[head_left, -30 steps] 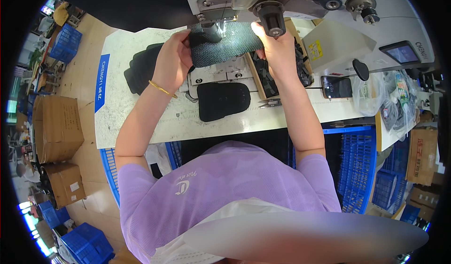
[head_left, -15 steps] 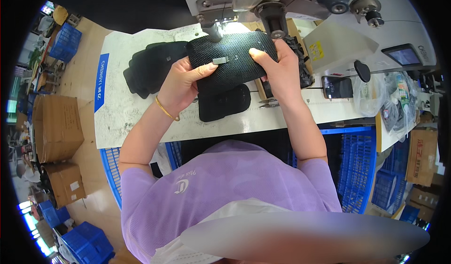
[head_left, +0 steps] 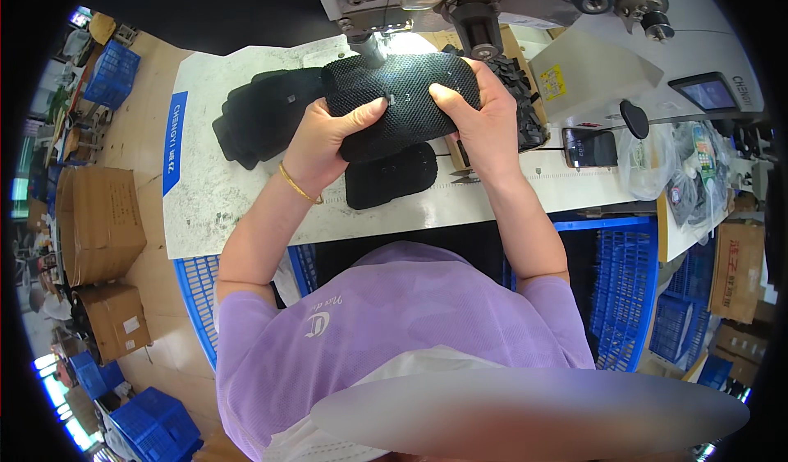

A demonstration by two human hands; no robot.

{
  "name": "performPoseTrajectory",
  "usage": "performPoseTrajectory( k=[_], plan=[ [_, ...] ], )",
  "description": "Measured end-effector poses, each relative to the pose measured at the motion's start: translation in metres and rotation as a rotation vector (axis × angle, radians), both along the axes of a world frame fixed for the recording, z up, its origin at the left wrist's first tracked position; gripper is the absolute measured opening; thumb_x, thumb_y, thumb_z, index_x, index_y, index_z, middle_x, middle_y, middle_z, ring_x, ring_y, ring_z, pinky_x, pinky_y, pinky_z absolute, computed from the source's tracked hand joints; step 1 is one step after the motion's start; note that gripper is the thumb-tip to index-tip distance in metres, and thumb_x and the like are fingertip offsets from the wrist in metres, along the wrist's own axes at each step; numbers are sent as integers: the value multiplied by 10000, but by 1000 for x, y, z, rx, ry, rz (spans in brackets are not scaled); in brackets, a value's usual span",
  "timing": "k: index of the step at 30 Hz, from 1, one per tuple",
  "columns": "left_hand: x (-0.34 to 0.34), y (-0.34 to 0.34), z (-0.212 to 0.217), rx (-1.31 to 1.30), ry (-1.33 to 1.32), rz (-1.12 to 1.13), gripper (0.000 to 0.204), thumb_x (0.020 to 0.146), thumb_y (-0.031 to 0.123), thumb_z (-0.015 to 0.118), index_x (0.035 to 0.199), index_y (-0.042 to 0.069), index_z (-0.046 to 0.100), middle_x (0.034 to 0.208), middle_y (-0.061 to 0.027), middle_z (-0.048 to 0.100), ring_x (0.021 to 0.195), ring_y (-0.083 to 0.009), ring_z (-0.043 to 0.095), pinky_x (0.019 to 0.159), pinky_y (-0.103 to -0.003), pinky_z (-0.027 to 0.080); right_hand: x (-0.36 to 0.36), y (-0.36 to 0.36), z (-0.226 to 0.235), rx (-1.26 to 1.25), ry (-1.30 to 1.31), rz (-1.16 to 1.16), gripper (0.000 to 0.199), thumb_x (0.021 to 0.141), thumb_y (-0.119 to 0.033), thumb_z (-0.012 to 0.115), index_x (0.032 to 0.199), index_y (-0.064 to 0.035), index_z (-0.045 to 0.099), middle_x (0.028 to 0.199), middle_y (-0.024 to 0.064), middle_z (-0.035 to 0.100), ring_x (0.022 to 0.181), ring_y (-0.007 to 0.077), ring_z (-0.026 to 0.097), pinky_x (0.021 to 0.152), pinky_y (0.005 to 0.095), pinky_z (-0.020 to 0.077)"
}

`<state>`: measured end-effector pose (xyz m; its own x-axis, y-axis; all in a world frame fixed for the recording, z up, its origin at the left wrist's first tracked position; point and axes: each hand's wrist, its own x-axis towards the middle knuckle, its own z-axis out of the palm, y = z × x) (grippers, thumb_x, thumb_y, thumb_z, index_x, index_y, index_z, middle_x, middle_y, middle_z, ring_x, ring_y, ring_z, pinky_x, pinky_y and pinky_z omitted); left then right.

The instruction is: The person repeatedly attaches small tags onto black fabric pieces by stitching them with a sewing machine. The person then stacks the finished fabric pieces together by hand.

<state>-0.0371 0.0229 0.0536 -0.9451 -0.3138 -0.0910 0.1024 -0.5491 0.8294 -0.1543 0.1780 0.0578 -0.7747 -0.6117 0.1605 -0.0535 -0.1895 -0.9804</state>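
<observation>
Both hands hold one black mesh piece [head_left: 402, 101] up near the far edge of the tabletop [head_left: 222, 207], right under the sewing machine [head_left: 460, 2]. The left hand [head_left: 328, 137] grips its left end and the right hand [head_left: 480, 121] grips its right end. It looks like a checking step. Another black piece [head_left: 390, 176] lies flat below, and a pile of black pieces [head_left: 258, 117] sits just to the left

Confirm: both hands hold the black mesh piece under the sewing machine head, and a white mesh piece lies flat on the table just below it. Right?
Not quite. In the head view the flat piece on the table is black, not white. Left hand and right hand do hold the black mesh piece under the sewing machine head.
</observation>
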Motion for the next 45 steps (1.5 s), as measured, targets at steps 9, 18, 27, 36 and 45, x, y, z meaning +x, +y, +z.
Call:
performPoseTrajectory(
  k=[9, 18, 27, 36, 45],
  plan=[
    [-8, 4, 10, 23, -103, 55, 262, 773, -49, 680, 1020, -68, 594, 953, -155, 657, 832, -216, 674, 768, -343, 585, 3, -2, -4, 3, 43, -29, 223, 835, -75, 639, 1032, 12, 580, 868, 20, 625, 742, 50, 574, 650, 211, 489],
    [-6, 0, 15, -62, -122, 107, 227, 744, -44, 686, 961, -63, 622, 919, -135, 659, 793, -199, 667, 725, -326, 584, 16, 4, -3, -104, -113, 12, 261, 864, -79, 614, 1097, 20, 552, 767, 8, 609, 556, 26, 528, 488, 184, 446],
    [-24, -17, 23, -162, -133, 237, 185, 748, -14, 693, 926, -19, 645, 882, -90, 656, 756, -169, 651, 677, -301, 570, -21, -28, -2, 79, 119, -96, 326, 831, -94, 636, 1119, 39, 560, 655, 14, 588, 516, 51, 522, 479, 208, 417],
    [-27, -21, 24, -204, -132, 234, 146, 756, -27, 684, 899, -7, 654, 873, -91, 663, 764, -165, 651, 681, -288, 568, -22, -31, -6, 18, 108, -90, 334, 824, -96, 640, 1123, 37, 567, 666, 28, 600, 523, 59, 532, 485, 213, 426],
    [-28, -29, 17, -177, -116, 244, 111, 829, 33, 626, 933, 2, 650, 919, -83, 657, 809, -165, 642, 718, -268, 548, -18, -25, 3, 105, 140, -71, 328, 848, -95, 628, 1145, 26, 558, 623, 9, 589, 521, 45, 522, 477, 203, 393]
  ],
)
